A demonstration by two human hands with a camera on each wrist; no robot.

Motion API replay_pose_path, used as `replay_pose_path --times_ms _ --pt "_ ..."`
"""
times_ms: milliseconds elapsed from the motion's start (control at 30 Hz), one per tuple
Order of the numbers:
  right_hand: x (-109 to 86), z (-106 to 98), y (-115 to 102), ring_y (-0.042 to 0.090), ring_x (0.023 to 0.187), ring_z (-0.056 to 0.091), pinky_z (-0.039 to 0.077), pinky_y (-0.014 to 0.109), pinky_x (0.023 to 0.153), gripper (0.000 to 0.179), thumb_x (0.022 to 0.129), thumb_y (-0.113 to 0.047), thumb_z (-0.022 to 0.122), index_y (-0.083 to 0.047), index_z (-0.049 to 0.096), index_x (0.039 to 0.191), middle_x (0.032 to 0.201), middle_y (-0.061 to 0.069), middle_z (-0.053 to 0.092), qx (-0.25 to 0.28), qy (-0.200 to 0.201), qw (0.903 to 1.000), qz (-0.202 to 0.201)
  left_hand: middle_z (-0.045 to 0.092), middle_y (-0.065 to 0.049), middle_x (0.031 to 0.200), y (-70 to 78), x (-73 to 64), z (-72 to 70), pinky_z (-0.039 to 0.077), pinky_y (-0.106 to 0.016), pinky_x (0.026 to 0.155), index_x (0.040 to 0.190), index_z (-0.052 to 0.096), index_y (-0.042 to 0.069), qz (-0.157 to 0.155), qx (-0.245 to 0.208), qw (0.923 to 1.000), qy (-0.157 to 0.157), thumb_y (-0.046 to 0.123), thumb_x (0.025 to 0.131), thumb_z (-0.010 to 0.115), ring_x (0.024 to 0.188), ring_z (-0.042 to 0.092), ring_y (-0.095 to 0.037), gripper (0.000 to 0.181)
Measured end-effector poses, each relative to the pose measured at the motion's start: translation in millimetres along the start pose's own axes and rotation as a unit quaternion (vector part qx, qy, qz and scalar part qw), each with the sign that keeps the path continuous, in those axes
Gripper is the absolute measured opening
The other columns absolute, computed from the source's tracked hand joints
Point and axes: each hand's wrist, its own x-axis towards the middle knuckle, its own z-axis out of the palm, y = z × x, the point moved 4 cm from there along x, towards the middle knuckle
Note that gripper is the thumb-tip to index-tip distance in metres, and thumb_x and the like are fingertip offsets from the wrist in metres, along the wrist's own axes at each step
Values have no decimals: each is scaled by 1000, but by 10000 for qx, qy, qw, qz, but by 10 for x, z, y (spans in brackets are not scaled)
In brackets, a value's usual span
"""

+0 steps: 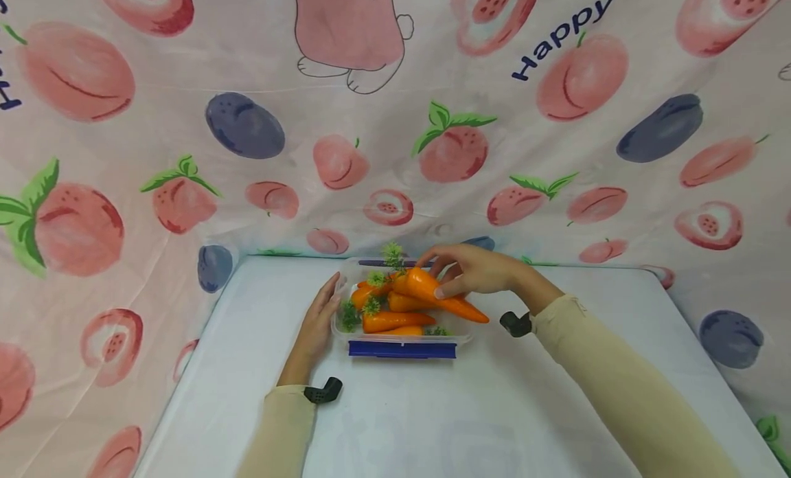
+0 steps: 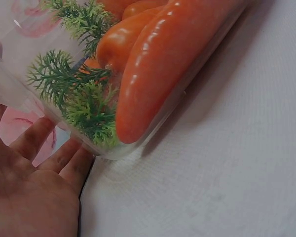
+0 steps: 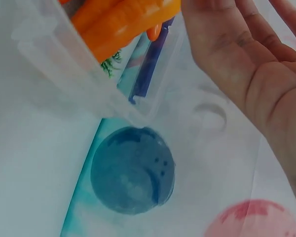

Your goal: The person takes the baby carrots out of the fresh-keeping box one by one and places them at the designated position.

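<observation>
A clear plastic box with blue latches holds several orange carrots with green leafy tops. My right hand grips one carrot over the box's right part, thumb on its near side; its pointed tip sticks out past the right rim. In the right wrist view the palm shows, while most of the fingers lie outside the picture. Along the box's left wall rests my left hand. Its fingers are extended against the clear plastic in the left wrist view, near the green leaves.
The box stands near the back edge of a white table. A fruit-printed cloth hangs behind and at the sides. One blue latch faces the front; another runs along the back. Each wrist wears a small black device.
</observation>
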Motion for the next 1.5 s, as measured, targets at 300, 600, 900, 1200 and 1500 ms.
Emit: replay_pose_path --times_ms 300,600,900,1200,1500 --pt "-190 -141 255 32 113 67 63 46 85 55 91 -29 78 -30 52 140 135 12 56 849 647 9943 -73 32 0 167 13 -10 -3 11 -52 130 160 34 28 -18 61 10000 -4 31 110 41 158 21 -22 50" --pt "-359 -249 646 36 109 67 62 51 86 57 95 -22 74 -19 47 145 135 21 55 1689 1475 9743 -201 31 -3 168 4 5 1 11 -52 130 161 33 22 18 -40 10000 -49 29 110 41 158 21 -25 51" --pt "-482 -248 1009 27 108 68 62 50 88 60 98 -20 71 -20 39 148 136 15 53 2496 2164 9439 6 31 -5 168 2 8 11 12 -52 130 161 33 21 69 -169 9998 -88 27 110 42 158 21 -26 51" --pt "-493 -119 1340 18 97 70 63 44 80 54 100 -13 66 -19 39 146 119 3 62 3473 2513 9034 -83 30 -6 168 -19 -2 -20 12 -54 129 161 33 24 64 51 10000 -44 27 111 40 158 20 -27 50" --pt "-431 2 1628 15 93 70 63 40 78 46 102 -9 61 -22 40 141 106 -3 70 4182 2652 8688 15 31 -1 168 -22 -2 -17 11 -52 130 160 34 28 37 6 10000 -39 30 111 41 158 20 -23 50"
